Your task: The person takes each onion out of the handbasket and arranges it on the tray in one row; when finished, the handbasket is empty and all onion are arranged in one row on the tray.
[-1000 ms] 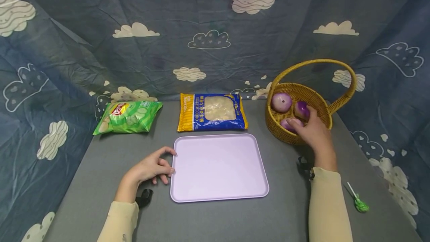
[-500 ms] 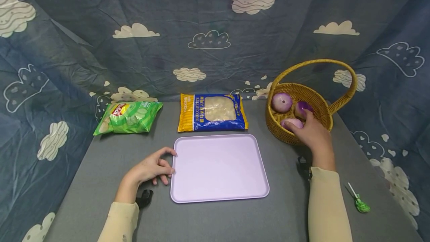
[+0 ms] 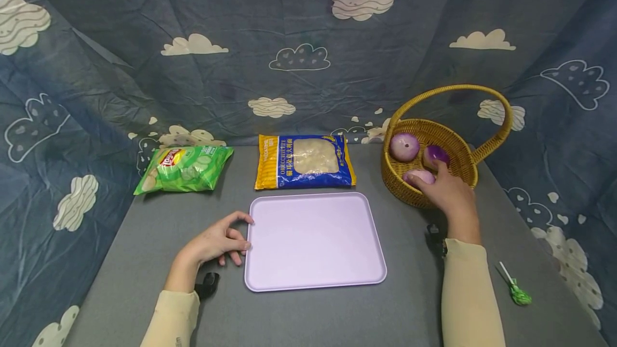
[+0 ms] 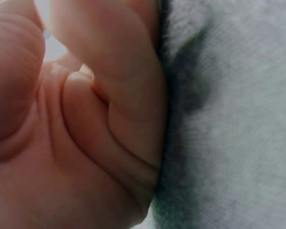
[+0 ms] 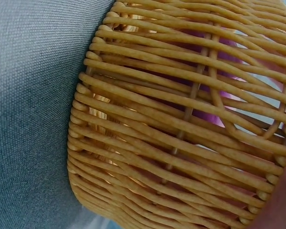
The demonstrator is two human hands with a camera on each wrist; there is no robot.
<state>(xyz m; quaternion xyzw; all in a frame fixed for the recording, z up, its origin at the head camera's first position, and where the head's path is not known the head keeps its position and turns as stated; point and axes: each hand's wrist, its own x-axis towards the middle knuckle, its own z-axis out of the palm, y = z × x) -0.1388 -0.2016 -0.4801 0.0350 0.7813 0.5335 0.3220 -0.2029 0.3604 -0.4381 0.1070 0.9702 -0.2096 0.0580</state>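
Observation:
A pale purple tray (image 3: 315, 277) lies flat on the table. At its left rim is my left hand (image 3: 212, 242), with the index fingertip and thumb touching the rim at separate spots and the other fingers loosely bent. My right hand (image 3: 453, 191) reaches over the near side of a wicker basket (image 3: 409, 197) and grips the nearest purple onion (image 3: 420, 176) between thumb and fingers. Two more onions, a pale one (image 3: 404, 146) and a darker one (image 3: 436, 155), sit behind it. In the right wrist view the basket's weave (image 5: 171, 119) hides most of the hand.
A green chip bag (image 3: 185, 167) lies at the back left, and a blue and yellow pasta bag (image 3: 306, 161) behind the tray. A green-wrapped lollipop (image 3: 518, 291) lies right of the right forearm. The basket's tall handle (image 3: 453, 88) arches above it. A cloud-patterned curtain (image 3: 217, 90) hangs behind.
My right fingers have drawn in slightly toward the thumb, closing around the nearest onion and uncovering more of the darker one. The left hand and tray stay in place.

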